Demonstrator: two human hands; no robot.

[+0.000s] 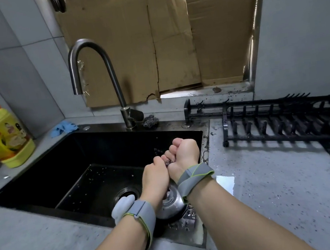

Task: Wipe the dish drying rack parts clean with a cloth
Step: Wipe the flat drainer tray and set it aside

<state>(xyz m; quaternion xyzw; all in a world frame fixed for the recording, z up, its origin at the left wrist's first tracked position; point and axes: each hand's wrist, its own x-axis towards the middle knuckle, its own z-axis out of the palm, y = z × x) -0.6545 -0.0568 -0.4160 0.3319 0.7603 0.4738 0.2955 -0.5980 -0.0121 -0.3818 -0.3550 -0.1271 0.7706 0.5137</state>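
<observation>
Over the sink [40, 182], left hand [156, 174] and right hand [183, 153] both have fingers curled tight on a small dark wad, likely the cloth being wrung. Rack parts [287, 121] lie right on the wet tabletop [275, 183], well apart. Next: carry cloth right over the sink edge; path open.

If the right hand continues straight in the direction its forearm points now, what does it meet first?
Probably the far wall of the black sink. The right hand, clenched over the basin on something small and dark, points up and slightly left, roughly toward the steel scourer on the ledge beyond. Depth is unclear.
</observation>
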